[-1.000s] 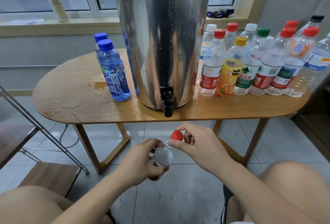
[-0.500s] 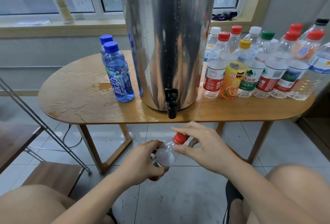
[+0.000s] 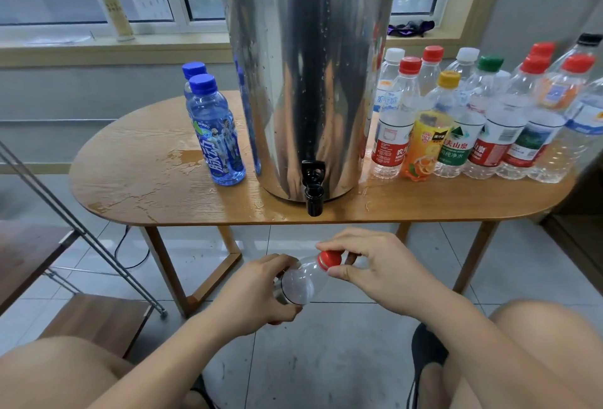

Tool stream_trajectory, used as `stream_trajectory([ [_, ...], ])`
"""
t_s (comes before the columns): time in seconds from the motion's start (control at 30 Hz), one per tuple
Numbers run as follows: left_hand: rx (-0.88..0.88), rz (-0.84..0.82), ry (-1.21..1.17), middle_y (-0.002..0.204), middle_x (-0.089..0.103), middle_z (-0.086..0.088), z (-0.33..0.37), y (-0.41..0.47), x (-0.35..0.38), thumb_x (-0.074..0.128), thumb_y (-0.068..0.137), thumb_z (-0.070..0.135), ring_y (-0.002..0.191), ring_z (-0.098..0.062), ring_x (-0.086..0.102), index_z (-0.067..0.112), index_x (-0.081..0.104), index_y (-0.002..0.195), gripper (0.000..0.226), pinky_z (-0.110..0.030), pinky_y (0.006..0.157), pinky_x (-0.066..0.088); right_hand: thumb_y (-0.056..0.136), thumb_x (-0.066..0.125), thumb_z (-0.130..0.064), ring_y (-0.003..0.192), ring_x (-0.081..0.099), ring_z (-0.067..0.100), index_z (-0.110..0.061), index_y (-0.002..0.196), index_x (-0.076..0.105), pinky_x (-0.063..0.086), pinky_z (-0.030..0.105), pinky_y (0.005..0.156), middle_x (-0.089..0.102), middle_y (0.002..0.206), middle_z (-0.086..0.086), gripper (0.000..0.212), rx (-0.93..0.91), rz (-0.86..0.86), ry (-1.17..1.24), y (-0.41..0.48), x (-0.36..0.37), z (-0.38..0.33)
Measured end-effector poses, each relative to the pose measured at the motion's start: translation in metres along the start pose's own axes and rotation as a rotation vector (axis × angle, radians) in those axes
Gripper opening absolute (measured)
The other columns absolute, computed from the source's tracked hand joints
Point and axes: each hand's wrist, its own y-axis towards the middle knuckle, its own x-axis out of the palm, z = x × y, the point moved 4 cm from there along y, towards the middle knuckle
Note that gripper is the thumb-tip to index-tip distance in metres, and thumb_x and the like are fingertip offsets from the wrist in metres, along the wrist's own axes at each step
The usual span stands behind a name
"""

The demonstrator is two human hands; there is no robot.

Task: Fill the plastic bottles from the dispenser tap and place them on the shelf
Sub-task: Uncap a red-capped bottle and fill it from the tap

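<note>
Seemingly uncapping the clear plastic bottle (image 3: 300, 282).
Your left hand (image 3: 257, 291) grips its body and your right hand (image 3: 380, 270) pinches the round red cap (image 3: 329, 259); brace the body, turn only the cap.

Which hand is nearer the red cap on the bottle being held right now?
Right. The right hand pinches the red cap between thumb and fingers. The left hand grips the body of the clear bottle, below and to the left of the cap, not touching it.

The dispenser (image 3: 306, 75) stands on the table (image 3: 137, 186) between bottle groups.
</note>
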Motion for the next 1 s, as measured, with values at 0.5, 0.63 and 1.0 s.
stream_trajectory([
  [0.5,-0.026,0.008,-0.126,0.115,0.063,0.032,0.000,0.001,-0.004,0.091,0.075,0.050,0.113,0.016,0.056,0.041,0.062,0.131,0.064,-0.012,0.089,0.053,0.096,0.079,-0.044,0.107,0.067,0.015,-0.040,0.131,0.074,0.057,0.031,0.090,0.069,0.119,-0.021,0.036,-0.062,0.181,0.089,-0.001,-0.011,-0.009],
  [0.63,-0.114,-0.007,-0.248,0.118,0.068,0.028,-0.005,0.002,-0.003,0.090,0.072,0.054,0.115,0.005,0.065,0.042,0.064,0.127,0.062,-0.027,0.092,0.063,0.100,0.067,-0.046,0.116,0.067,0.009,-0.032,0.135,0.069,0.058,0.030,0.094,0.071,0.121,-0.020,0.037,-0.067,0.439,0.164,0.001,-0.027,-0.017],
  [1.0,-0.165,-0.070,-0.340,0.125,0.065,0.018,0.006,0.005,0.006,0.091,0.082,0.041,0.110,-0.006,0.069,0.049,0.048,0.138,0.071,-0.020,0.085,0.062,0.110,0.060,-0.037,0.112,0.072,0.007,-0.021,0.129,0.063,0.054,0.024,0.091,0.079,0.109,-0.014,0.025,-0.131,0.440,0.308,0.043,-0.061,-0.078],
])
